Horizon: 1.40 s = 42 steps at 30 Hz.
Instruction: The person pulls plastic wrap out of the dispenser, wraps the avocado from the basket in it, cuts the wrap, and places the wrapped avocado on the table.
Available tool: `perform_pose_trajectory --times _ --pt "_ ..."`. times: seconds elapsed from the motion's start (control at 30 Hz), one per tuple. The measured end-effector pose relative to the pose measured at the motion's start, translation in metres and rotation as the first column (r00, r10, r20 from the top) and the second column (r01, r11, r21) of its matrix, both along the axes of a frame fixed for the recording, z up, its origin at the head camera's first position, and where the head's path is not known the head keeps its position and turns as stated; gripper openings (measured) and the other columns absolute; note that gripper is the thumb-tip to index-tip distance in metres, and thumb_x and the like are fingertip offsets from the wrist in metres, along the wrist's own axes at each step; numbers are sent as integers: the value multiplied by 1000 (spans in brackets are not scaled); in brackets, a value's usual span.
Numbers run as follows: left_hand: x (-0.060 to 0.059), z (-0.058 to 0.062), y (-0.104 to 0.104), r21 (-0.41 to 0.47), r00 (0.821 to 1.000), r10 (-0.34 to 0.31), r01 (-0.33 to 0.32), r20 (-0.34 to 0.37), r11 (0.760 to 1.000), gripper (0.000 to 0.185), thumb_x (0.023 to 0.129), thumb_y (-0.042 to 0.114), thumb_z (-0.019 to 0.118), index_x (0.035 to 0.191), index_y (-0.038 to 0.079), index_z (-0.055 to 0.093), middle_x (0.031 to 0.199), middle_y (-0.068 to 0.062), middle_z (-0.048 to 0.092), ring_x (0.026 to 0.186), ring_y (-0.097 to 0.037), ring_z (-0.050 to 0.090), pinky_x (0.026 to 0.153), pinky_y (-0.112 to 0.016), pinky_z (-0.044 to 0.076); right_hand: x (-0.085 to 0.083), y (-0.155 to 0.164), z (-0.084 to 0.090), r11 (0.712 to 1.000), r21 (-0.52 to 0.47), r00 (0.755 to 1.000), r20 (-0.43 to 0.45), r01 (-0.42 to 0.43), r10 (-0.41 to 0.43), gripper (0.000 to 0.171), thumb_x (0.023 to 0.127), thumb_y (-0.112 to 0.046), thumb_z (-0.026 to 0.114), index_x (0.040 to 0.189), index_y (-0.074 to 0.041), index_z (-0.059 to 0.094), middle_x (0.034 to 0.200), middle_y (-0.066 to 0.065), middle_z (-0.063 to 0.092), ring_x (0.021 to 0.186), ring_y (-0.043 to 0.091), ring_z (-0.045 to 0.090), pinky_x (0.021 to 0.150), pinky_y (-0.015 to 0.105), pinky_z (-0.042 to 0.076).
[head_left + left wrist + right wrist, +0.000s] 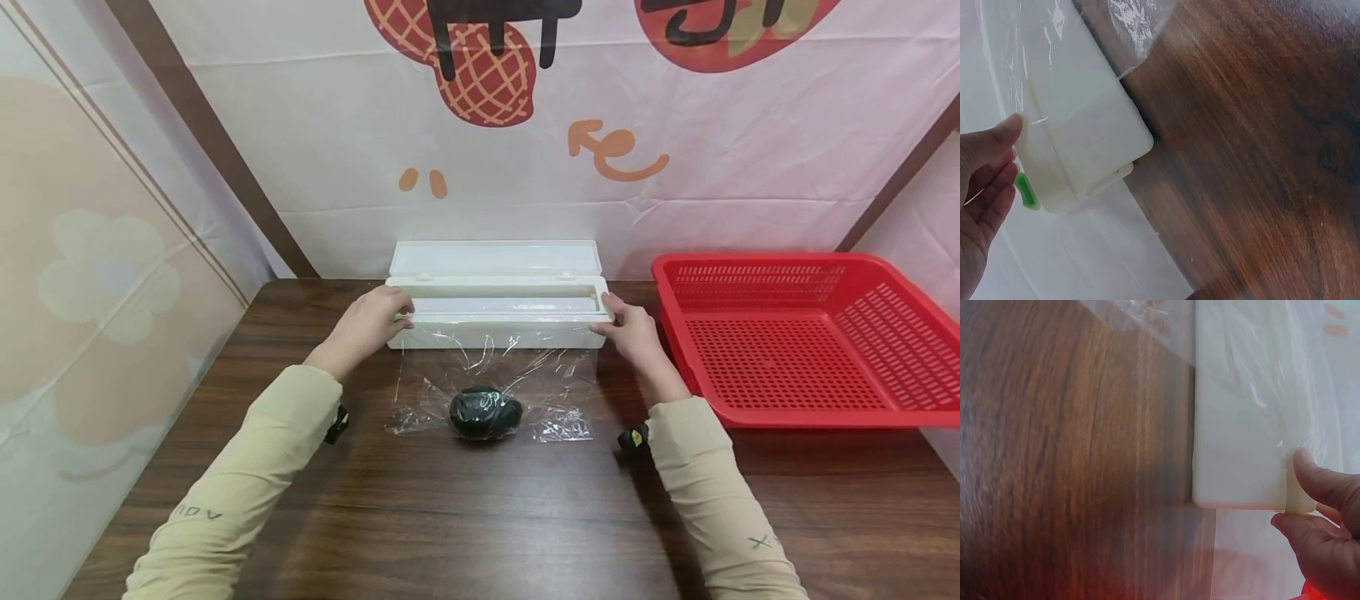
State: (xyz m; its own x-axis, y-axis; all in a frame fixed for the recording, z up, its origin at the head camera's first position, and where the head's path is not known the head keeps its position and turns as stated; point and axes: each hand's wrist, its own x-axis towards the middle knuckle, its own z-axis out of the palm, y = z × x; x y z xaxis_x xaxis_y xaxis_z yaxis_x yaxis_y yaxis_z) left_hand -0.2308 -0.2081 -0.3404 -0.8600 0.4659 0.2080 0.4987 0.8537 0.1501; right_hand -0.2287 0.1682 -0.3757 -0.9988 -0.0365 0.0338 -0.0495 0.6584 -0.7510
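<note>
1. Dark, egg-shaped and matte, the rounded black object [485, 412] lies nearest the person on the brown wood-grain table [480, 517], midway between the two sleeves. It sits at the free end of the film, probably so the wrap can be folded round it.

2. Around and under it spreads the thin, clear, crinkled sheet of cling film [495, 379] — drawn flat over the wood from the box to just past the object. It appears unsevered from the roll, though the join is hard to see.

3. Behind the film stands the long white plastic cling-film dispenser box [497, 312], its lid tipped up and back toward the wall, so the trough is open.

4. At the box's left end, the left hand [365, 323] has its thumb on the front top edge and its fingers [988, 187] loosely bent beside the end wall, near a small green tab [1025, 190]. It seems to steady the box; a firm grip is not visible.

5. At the other end, the right hand [633, 329] pinches the corner between thumb and fingers [1322, 481] — matched holds keep the light box from sliding.

6. Farther right, apart from the box, rests the red perforated plastic basket [795, 342], with nothing visible inside.

7. Farthest back hangs the pale printed cloth backdrop [675, 192].
</note>
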Motion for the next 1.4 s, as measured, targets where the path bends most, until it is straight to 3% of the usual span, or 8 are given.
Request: perform_pose_trajectory --times 0.33,0.7,0.93,1.1,1.27,1.4 --pt "0 -3 1 15 999 -9 9 -37 1000 10 78 9 71 82 6 62 82 -6 62 79 -22 56 67 -37 48 1 -2 0 998 -46 999 -39 34 -35 55 80 -8 69 130 1 47 123 23 53 111 31 52 88 42 46" --pt "1 -1 1 40 1000 5 -4 -28 999 8 79 8 70 78 6 62 76 -4 60 71 -19 54 64 -35 47 5 -4 6 991 -130 991 -124 40 -56 45 79 -6 70 120 5 56 130 17 50 113 28 52 89 36 46" --pt "6 4 0 80 1000 21 -20 -9 997 7 79 8 69 85 4 67 79 -6 63 74 -21 59 66 -36 48 13 -6 12 984 -178 975 -214 24 -62 30 78 -6 71 106 2 67 116 14 61 104 25 59 83 25 49" --pt "9 5 -2 85 1000 1 0 -20 996 11 79 7 69 88 2 68 80 -7 63 75 -21 60 67 -37 49 20 -8 16 986 -164 972 -231 6 -45 20 79 -7 70 97 1 71 96 15 68 84 16 63 60 11 45" --pt "14 6 -3 97 999 -18 20 -27 995 12 78 6 70 89 2 69 80 -7 62 73 -20 59 66 -36 49 26 -8 19 989 -150 974 -226 -11 -24 17 79 -10 70 94 -1 72 89 14 69 73 3 57 57 12 43" --pt "19 7 -2 125 999 -27 30 -20 992 10 78 4 69 88 1 69 80 -6 61 72 -19 58 66 -35 48 32 -7 22 988 -151 974 -227 -30 -5 16 80 -11 70 93 -1 72 88 13 70 71 4 55 55 15 42"
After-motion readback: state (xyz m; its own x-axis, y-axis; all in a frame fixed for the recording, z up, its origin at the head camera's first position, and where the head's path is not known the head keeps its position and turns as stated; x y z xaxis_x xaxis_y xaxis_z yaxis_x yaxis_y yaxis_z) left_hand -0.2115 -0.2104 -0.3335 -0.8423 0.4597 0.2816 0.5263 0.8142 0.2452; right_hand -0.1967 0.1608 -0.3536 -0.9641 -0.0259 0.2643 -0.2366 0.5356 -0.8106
